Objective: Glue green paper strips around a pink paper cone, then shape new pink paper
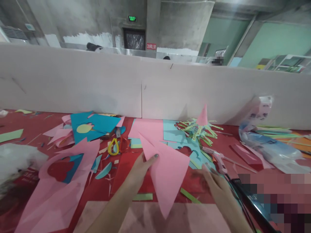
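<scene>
The left hand (145, 164) pinches smooth pink paper (171, 168), pointy like a kite, over the red counter (36, 126). Right of the paper are the spread right hand (213, 177), a glue gun (220, 161) and a cone (202, 117); left, scraps (104, 171).

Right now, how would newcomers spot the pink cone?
Find the white partition behind the red table. Right of its seam, green strips fan out near its foot. The pink cone rises point-up from them, unlike the pink sheet lying to its left.
</scene>
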A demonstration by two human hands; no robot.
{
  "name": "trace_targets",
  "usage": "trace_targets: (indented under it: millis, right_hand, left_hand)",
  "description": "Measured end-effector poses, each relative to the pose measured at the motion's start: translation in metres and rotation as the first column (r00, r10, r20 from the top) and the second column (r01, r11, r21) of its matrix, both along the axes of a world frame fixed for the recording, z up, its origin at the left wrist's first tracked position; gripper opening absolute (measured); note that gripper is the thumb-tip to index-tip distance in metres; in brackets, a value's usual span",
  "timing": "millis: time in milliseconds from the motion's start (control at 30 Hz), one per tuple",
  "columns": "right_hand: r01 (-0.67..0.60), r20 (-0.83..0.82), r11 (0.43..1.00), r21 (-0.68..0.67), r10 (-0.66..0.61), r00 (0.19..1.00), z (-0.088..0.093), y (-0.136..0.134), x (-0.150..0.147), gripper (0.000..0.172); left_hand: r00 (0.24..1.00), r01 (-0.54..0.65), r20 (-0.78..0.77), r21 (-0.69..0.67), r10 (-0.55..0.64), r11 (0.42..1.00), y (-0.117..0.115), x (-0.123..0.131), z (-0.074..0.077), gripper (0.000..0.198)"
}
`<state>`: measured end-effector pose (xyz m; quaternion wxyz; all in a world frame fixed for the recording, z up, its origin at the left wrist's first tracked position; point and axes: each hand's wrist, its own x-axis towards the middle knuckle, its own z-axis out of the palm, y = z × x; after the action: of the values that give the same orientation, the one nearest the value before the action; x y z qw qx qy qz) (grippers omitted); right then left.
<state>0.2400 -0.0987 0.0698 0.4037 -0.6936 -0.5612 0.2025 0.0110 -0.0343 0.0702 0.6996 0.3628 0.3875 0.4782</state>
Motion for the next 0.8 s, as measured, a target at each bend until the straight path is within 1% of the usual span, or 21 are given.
trace_targets:
  millis: [33, 67, 133, 200, 267, 333, 467, 533, 633, 733, 800]
  right_hand:
    - [-0.064, -0.157, 0.997, -0.032, 0.058, 0.986, 0.000, -0.002, -0.015, 0.056]
    - [-0.114, -0.267, 0.993, -0.041, 0.099, 0.958, 0.000, -0.003, -0.027, 0.055]
    - [-0.075, -0.333, 0.997, -0.020, 0.064, 0.941, -0.003, -0.001, -0.045, 0.044]
    - [-0.025, -0.280, 0.998, 0.053, 0.039, 0.959, -0.005, 0.005, -0.052, 0.037]
    - [-0.060, -0.208, 0.995, 0.085, 0.077, 0.975, -0.007, 0.014, -0.051, 0.034]
    - [-0.106, -0.162, 0.991, 0.080, 0.117, 0.980, -0.007, 0.022, -0.047, 0.031]
    - [-0.161, -0.121, 0.984, 0.070, 0.169, 0.978, -0.004, 0.036, -0.044, 0.031]
    - [-0.165, -0.163, 0.981, 0.097, 0.180, 0.970, -0.006, 0.041, -0.047, 0.032]
    - [-0.120, -0.302, 0.981, 0.150, 0.161, 0.939, -0.016, 0.045, -0.054, 0.034]
    - [-0.024, -0.373, 0.985, 0.173, 0.089, 0.924, -0.027, 0.044, -0.060, 0.035]
    - [-0.003, -0.388, 0.982, 0.188, 0.078, 0.918, -0.032, 0.043, -0.062, 0.034]
  left_hand:
    - [1.000, -0.005, -0.006, 0.021, 0.005, 1.000, -0.002, 0.003, -0.001, 0.048]
    - [1.000, 0.006, -0.015, 0.046, -0.006, 0.999, -0.004, 0.006, -0.003, 0.049]
    - [0.999, 0.041, -0.031, 0.089, -0.038, 0.995, -0.006, 0.009, -0.007, 0.050]
    - [0.999, 0.034, -0.020, 0.112, -0.032, 0.993, -0.005, 0.008, -0.011, 0.050]
    - [0.999, -0.040, 0.020, 0.130, 0.038, 0.991, 0.000, 0.003, -0.013, 0.050]
    - [0.991, -0.130, 0.059, 0.150, 0.122, 0.980, 0.008, -0.004, -0.014, 0.050]
    - [0.975, -0.219, 0.075, 0.153, 0.210, 0.964, 0.022, -0.018, -0.014, 0.052]
    - [0.968, -0.252, 0.062, 0.176, 0.245, 0.951, 0.024, -0.021, -0.018, 0.052]
    - [0.959, -0.278, 0.004, 0.235, 0.285, 0.931, 0.026, -0.024, -0.029, 0.050]
    - [0.905, -0.360, -0.127, 0.280, 0.406, 0.890, 0.028, -0.026, -0.040, 0.040]
    - [0.877, -0.374, -0.183, 0.320, 0.445, 0.870, 0.030, -0.027, -0.044, 0.034]
